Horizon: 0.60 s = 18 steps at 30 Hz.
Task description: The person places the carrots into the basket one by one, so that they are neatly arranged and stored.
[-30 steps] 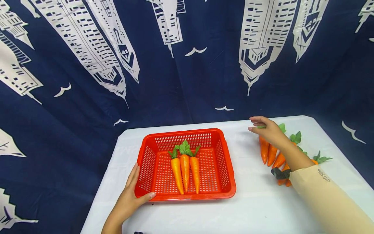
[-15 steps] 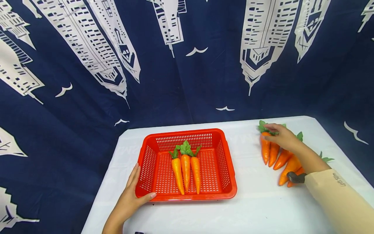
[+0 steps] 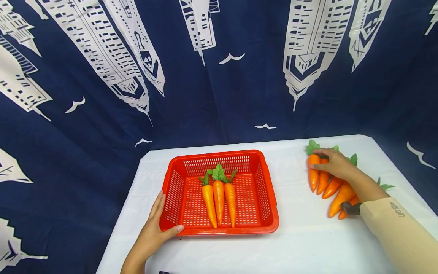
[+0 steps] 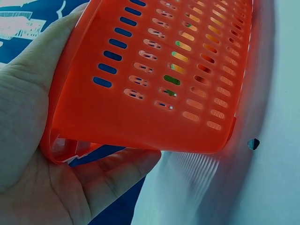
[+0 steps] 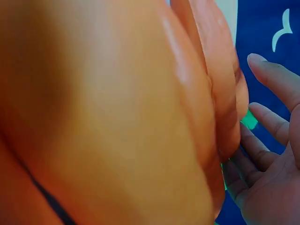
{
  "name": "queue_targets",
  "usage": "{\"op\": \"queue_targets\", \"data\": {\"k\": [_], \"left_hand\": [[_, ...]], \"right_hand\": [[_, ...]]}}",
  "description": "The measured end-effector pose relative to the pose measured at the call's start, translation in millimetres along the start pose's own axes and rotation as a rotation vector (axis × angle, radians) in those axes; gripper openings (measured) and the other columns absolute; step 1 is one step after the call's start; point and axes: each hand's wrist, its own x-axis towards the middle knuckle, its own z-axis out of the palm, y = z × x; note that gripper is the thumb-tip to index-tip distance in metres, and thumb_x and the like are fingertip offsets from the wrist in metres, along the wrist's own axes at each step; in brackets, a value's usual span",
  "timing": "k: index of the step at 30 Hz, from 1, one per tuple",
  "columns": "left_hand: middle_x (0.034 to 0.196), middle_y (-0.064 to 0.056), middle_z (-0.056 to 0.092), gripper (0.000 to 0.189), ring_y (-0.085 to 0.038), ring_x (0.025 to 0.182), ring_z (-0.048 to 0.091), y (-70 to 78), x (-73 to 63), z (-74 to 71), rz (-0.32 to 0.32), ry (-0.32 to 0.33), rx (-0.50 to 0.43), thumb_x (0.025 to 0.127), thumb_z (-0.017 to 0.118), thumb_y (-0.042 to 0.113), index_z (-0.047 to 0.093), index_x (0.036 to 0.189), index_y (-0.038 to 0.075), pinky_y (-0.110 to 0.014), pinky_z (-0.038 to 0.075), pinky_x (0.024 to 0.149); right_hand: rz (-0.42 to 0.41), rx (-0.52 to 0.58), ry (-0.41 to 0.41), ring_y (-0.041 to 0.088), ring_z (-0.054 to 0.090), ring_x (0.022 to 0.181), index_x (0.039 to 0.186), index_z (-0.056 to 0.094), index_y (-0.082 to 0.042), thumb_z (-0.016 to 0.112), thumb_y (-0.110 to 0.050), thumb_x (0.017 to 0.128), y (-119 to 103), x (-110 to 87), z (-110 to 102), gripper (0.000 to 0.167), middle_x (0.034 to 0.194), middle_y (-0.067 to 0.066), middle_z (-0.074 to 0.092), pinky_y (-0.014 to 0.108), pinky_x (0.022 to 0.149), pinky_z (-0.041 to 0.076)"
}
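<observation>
My left hand (image 3: 150,232) holds the near left corner of a red perforated plastic basket (image 3: 270,213), thumb against the front and fingers along the left wall. The left wrist view shows the palm at the basket's corner (image 4: 93,126). Inside lie three carrots (image 3: 219,199) with green leafy tops, side by side. On the right, my right hand (image 3: 337,163) reaches over a row of several more carrots. Its fingertips are right at the upper part of the leftmost carrot (image 3: 313,175). In the right wrist view the fingers (image 5: 262,122) are spread beside the carrots' leafy ends, thumb apart.
A white cloth (image 3: 294,243) covers the table. Behind it hangs a dark blue curtain (image 3: 239,99) with white buildings and birds. A small dark object (image 3: 163,272) shows at the bottom edge. A dark strap device (image 3: 350,208) sits at the right wrist, above the carrots.
My right hand has come down from above the far end of the carrot row to the leftmost carrot, its fingers closer to it. My left hand stays on the basket.
</observation>
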Motion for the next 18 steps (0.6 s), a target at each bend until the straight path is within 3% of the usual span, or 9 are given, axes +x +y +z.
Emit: {"op": "queue_targets", "data": {"k": [8,18], "left_hand": [[0.172,0.007,0.001,0.118,-0.038,0.153,0.022,0.3,1.0,-0.5,-0.014,-0.006,-0.002,0.078,0.085,0.045,0.008,0.164,0.025,-0.074,0.031,0.111],[0.172,0.008,0.001,0.118,-0.038,0.153,0.022,-0.5,1.9,-0.3,-0.003,-0.007,-0.007,0.078,0.085,0.045,0.008,0.164,0.024,-0.074,0.03,0.112]], "right_hand": [[-0.048,-0.015,0.013,0.055,0.035,0.131,0.148,0.04,0.003,0.071,-0.046,0.092,4.2,2.0,5.5,0.081,0.143,0.037,0.039,0.073,0.109,0.026],[-0.001,-0.015,-0.063,0.056,0.042,0.127,0.152,0.031,0.001,0.069,-0.055,0.09,2.7,5.7,6.3,0.092,0.146,0.04,0.038,0.074,0.107,0.031]]}}
